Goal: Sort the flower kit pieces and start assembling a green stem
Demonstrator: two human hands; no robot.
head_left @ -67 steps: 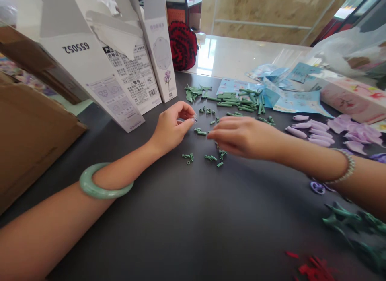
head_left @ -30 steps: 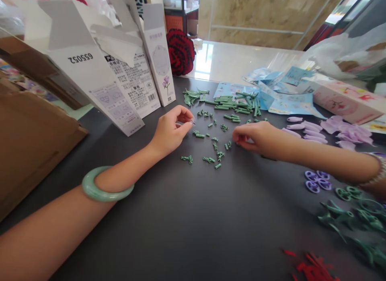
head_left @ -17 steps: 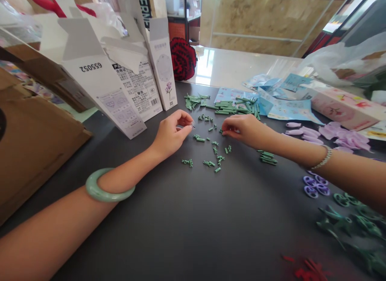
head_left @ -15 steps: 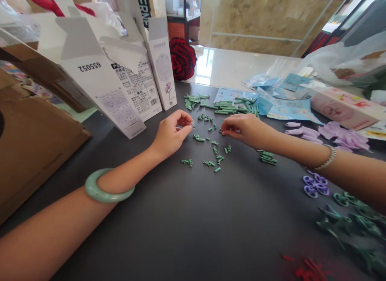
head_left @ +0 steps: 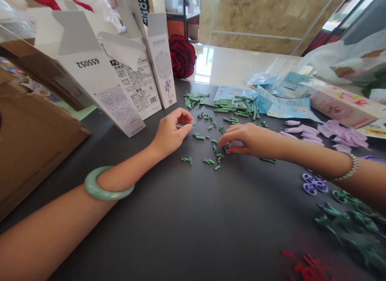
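Note:
My left hand (head_left: 171, 130) rests on the dark table (head_left: 181, 224) with thumb and forefinger pinched on a tiny piece I cannot make out; a pale green bangle (head_left: 105, 184) circles that wrist. My right hand (head_left: 244, 138) lies low over several small green connector pieces (head_left: 215, 152), fingers curled and pinching at one of them near its fingertips. More green stick pieces (head_left: 235, 106) lie in a pile beyond both hands.
White product boxes (head_left: 120, 83) lean at the back left beside a brown carton (head_left: 33, 132). A red flower bunch (head_left: 181, 57), blue leaflets (head_left: 286, 106), lilac petals (head_left: 340, 132), purple rings (head_left: 313, 184), dark green leaf parts (head_left: 350, 220) and red bits (head_left: 307, 267) surround the hands.
My right hand has drawn back toward me from the pieces farther out and now pinches among the nearer green connectors. My left hand has held its pinch in place.

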